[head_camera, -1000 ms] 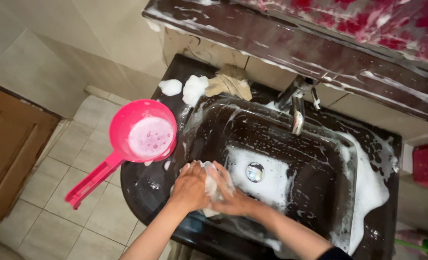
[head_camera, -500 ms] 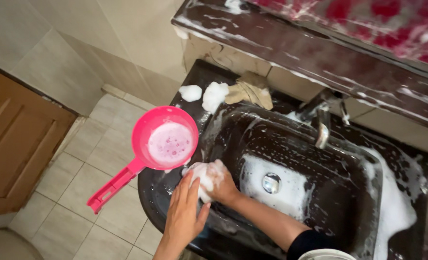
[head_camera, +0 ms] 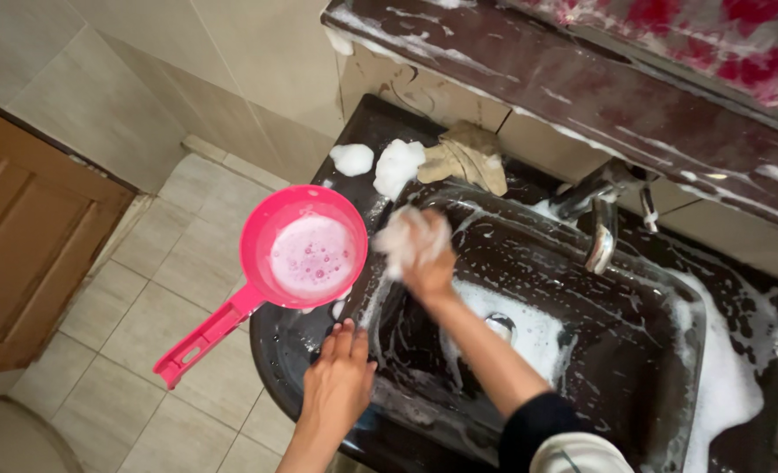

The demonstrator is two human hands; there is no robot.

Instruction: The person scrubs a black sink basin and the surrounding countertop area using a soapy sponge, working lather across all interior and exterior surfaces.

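right hand (head_camera: 425,254) grips a soapy white cloth (head_camera: 399,235), blurry, on the far left rim of the black sink (head_camera: 564,368) | left hand (head_camera: 340,377) flat and open on the wet counter (head_camera: 288,346), near left | pink scoop (head_camera: 297,258) full of suds just left of the cloth

1. The sink basin (head_camera: 581,289) sits sunk in the surface (head_camera: 292,350), with the faucet (head_camera: 601,229) at its back edge and the drain (head_camera: 500,326) on its floor.
2. The dipper (head_camera: 306,254) stands on the surface left of the basin, its handle reaching out over the floor (head_camera: 144,289).
3. A rag (head_camera: 468,158) lies behind the basin, foam clumps (head_camera: 389,165) to its left.
4. The left hand (head_camera: 338,385) rests flat on the front-left rim.
5. The right hand (head_camera: 424,250), blurred, is at the basin's back-left wall, apparently with a sudsy cloth (head_camera: 402,232) in its grip.
6. A shelf (head_camera: 564,79) runs above, behind the faucet.
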